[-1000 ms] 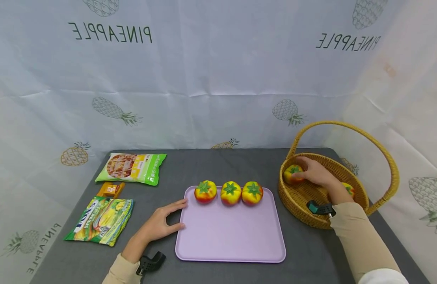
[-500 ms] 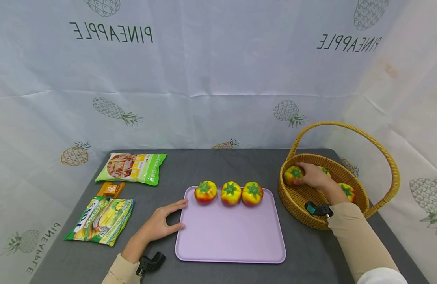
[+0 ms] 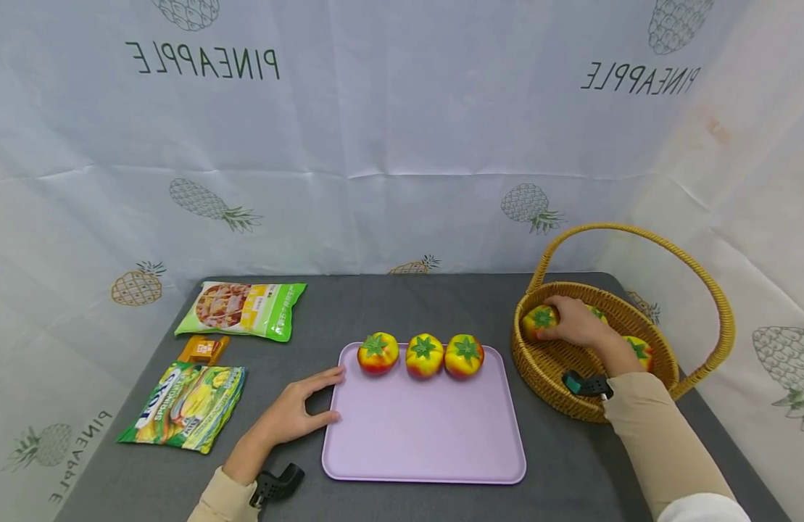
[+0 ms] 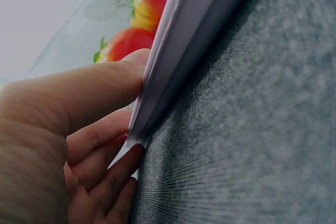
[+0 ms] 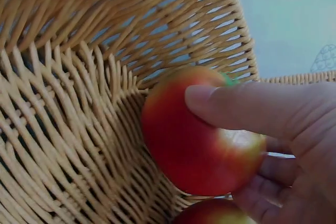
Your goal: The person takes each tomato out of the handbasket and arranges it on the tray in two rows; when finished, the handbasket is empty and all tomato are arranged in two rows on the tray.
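Note:
Inside the wicker basket on the right, my right hand grips a red-and-yellow toy persimmon with a green leafy top. The right wrist view shows the thumb across the red side of this persimmon, close to the woven wall, with the other fingers partly hidden behind it. Two more persimmons lie in the basket, one partly behind the hand. My left hand touches the left rim of the lilac tray with thumb and fingertips, fingers extended. Along the tray's far edge sit three persimmons in a row.
On the left of the grey table lie a green food bag, a small orange packet and a green-yellow packet. The basket's tall handle arches above the right forearm. A white pineapple-print cloth hangs behind.
My right hand has shifted slightly within the basket, so more of the persimmon and of the others there shows. The left hand and the tray have stayed put.

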Demonstrator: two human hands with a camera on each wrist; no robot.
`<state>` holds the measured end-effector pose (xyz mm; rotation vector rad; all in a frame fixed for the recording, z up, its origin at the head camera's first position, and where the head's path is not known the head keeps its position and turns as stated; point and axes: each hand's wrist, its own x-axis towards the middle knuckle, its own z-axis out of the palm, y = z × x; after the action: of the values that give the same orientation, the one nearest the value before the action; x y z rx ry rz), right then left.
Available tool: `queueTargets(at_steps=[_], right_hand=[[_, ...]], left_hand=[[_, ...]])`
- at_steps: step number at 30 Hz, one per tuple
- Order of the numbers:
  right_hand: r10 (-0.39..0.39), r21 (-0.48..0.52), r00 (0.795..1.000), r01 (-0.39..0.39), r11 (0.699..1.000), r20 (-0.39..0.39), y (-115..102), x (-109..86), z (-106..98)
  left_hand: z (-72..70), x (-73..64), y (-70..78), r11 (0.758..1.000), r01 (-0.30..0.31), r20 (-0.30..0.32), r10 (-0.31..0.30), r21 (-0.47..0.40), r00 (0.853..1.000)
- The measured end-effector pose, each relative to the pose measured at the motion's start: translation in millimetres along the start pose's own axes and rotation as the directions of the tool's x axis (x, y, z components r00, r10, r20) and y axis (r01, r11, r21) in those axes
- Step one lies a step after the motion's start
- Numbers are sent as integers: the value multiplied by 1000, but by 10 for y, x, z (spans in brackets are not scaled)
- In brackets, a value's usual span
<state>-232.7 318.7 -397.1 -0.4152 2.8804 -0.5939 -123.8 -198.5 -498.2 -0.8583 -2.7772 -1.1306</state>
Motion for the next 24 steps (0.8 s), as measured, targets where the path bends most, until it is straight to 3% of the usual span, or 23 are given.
queueTargets(at_steps=[15,24], right_hand=[[-57,73,994,64,995,-98,-234,-198,-263],[-128,163,977,157,974,-172,-573,-401,-28]], left_hand=[[-1,8,15,1000,3,4,-3,-2,1000],[-2,-3,6,1000,10,4,-10,-5,1000]])
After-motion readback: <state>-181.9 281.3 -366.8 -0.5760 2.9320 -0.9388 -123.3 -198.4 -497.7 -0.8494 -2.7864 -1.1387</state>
